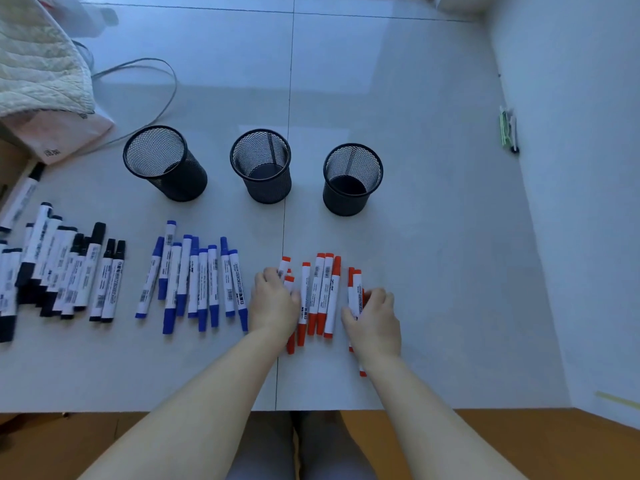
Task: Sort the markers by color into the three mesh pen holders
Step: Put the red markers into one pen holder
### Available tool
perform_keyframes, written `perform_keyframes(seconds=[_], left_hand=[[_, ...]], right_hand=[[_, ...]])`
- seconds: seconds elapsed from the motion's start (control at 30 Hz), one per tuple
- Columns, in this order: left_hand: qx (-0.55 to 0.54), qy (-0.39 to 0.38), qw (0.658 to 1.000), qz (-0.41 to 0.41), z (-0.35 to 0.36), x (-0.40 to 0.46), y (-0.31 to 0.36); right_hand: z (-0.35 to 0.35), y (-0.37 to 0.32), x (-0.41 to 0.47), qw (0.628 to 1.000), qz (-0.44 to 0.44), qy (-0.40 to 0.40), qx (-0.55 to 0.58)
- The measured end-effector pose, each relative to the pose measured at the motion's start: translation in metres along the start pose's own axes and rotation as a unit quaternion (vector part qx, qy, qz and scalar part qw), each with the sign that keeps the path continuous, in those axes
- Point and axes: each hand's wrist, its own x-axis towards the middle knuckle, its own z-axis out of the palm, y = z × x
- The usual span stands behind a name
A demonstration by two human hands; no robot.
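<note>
So all three mesh pen holders are empty so far: left holder [165,163], middle holder [261,166], right holder [352,179], lined up at the back of the white counter [433,237]. The markers are already laid out in color groups in front of them: black markers [62,268] far left, blue markers [197,282] in the middle, red markers [320,294] right in front of the person. Both hands are on the red bunch. The left hand [273,299] has its fingers curled over the left edge of the pile, and the right hand [375,315] is curled round a couple of reds on the right edge. Looks to me like they're corralling the reds into one bundle. Best way to do that imo: squeeze in from both sides so the barrels lie parallel, even up the ends against the counter, then lift the whole lot and drop it into the right holder, which sits just behind the pile. Keep the bundle upright going in, since those holders look light and could tip if a marker catches the rim.
</note>
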Motion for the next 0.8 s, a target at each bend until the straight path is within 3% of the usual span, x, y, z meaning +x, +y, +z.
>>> perform_keyframes(seconds=[0.47,0.8], left_hand=[[-0.026,-0.013,0.999,-0.044,0.000,0.011,0.001],[-0.072,-0.014,0.993,-0.088,-0.008,0.009,0.002]], right_hand=[[0.003,-0.005,0.010,0.996,0.000,0.020,-0.092],[-0.016,-0.004,0.025,0.998,0.027,-0.050,-0.027]])
